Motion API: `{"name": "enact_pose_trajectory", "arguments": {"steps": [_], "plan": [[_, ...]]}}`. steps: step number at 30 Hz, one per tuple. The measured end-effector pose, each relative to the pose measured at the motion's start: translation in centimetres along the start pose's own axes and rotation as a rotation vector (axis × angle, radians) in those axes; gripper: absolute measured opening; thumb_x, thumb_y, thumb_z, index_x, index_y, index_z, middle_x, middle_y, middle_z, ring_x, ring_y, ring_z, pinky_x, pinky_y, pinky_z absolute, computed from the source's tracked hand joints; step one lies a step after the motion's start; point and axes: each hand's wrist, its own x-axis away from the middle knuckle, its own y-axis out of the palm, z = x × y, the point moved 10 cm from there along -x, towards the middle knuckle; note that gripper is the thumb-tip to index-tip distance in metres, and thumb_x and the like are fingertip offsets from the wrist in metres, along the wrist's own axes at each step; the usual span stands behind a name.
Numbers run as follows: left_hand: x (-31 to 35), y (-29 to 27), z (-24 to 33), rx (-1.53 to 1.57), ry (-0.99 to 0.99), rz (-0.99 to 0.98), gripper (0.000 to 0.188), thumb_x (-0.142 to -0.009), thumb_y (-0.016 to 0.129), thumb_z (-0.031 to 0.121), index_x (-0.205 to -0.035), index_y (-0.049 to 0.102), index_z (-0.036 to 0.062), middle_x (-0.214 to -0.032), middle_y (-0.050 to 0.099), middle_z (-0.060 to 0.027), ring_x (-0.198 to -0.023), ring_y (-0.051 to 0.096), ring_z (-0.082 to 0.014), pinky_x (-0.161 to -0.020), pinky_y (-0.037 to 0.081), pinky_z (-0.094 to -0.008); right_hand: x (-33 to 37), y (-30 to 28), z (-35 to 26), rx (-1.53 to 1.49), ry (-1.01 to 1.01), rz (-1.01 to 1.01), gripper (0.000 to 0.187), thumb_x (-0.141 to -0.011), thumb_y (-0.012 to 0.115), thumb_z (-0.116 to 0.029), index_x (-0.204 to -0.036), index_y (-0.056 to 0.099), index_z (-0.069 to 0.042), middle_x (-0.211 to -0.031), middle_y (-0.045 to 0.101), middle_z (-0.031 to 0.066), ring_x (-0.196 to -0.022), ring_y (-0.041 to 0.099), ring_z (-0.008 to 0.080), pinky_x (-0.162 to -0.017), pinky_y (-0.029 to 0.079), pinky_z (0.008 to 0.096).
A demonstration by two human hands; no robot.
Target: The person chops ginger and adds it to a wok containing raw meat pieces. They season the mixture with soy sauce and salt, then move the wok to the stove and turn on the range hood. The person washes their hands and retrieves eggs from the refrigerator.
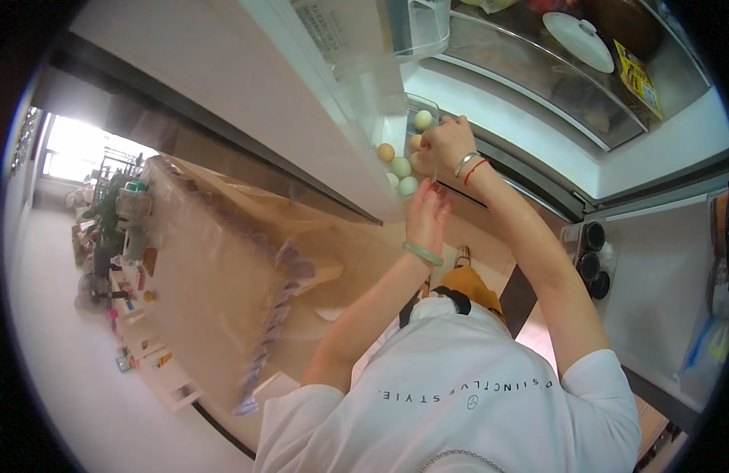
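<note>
Several loose eggs, pale green ones (401, 167) and a brown one (386, 152), lie in a clear door bin (434, 101) of an open refrigerator. Over the bin's right side reaches my right hand (451, 142), wearing a silver bangle and a red cord. Its fingers are curled down among the eggs, and what they hold is hidden. My left hand (429, 211), with a green bangle above the wrist, is held up at the near end of the bin. Its fingers are stretched out and close to the bin's edge; no held object shows.
The refrigerator door (278, 102) stands at the left. Inside are a clear drawer (538, 75) and a white lid (579, 41). Another open door (656, 292) at the right carries black-capped jars (591, 260). Beyond at the left is a covered table (207, 276).
</note>
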Motion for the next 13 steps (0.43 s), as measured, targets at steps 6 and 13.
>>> {"name": "enact_pose_trajectory", "arguments": {"steps": [6, 13], "plan": [[-0.4, -0.5, -0.5, 0.025, -0.002, 0.010, 0.053, -0.096, 0.047, 0.013, -0.142, 0.024, -0.0003, -0.136, 0.041, -0.0133, -0.123, 0.044, -0.0240, -0.104, 0.037, -0.0411, 0.9, 1.3, -0.8, 0.102, 0.045, -0.053, 0.011, -0.075, 0.062, -0.026, -0.077, 0.067, -0.018, -0.078, 0.066, 0.0025, -0.092, 0.056, 0.0189, -0.079, 0.034, 0.0368], [-0.8, -0.9, 0.0, 0.033, -0.004, -0.011, 0.055, -0.095, 0.051, 0.015, -0.141, 0.026, 0.0002, -0.137, 0.040, -0.0162, -0.125, 0.043, -0.0269, -0.104, 0.038, -0.0420, 0.1, 4.2, 0.2, 0.102, 0.036, 0.023, 0.021, -0.072, 0.064, -0.032, -0.086, 0.067, -0.016, -0.080, 0.068, 0.0029, -0.094, 0.056, 0.0195, -0.081, 0.034, 0.0386]]}}
